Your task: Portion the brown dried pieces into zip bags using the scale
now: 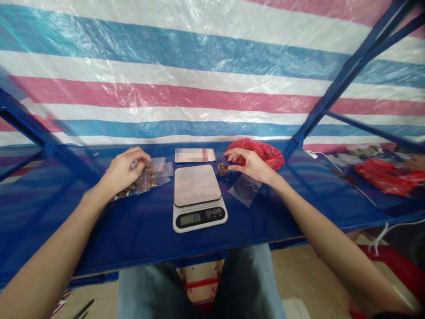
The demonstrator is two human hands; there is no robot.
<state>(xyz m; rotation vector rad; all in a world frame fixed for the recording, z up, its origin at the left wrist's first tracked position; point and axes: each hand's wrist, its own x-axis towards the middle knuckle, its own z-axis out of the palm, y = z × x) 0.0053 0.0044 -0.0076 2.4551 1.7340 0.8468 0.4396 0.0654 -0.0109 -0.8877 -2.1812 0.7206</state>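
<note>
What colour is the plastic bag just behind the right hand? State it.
Red; the plastic bag shows in the head view.

Backdrop: striped plastic sheeting | blue slanted posts | blue tabletop | tan floor

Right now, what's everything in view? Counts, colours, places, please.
Sheet: one, blue, white, pink, background
Table: one, blue, centre
Frame bars: several, blue, both sides
Scale: one, white, mid-table
Flat object: one, whitish, behind scale
Filled bags: several, brownish, by left hand
Clear bag: one, transparent, right of scale
Small container: one, brown contents, near right thumb
Plastic bags: two, red, right
Cables: uncounted, white, right
Other far-right items: blurred, uncounted
Co-worker's hand: one, blurred, right edge
Jeans legs: two, blue, below table
Left hand: one, by filled bags
Right hand: one, beside container
</note>
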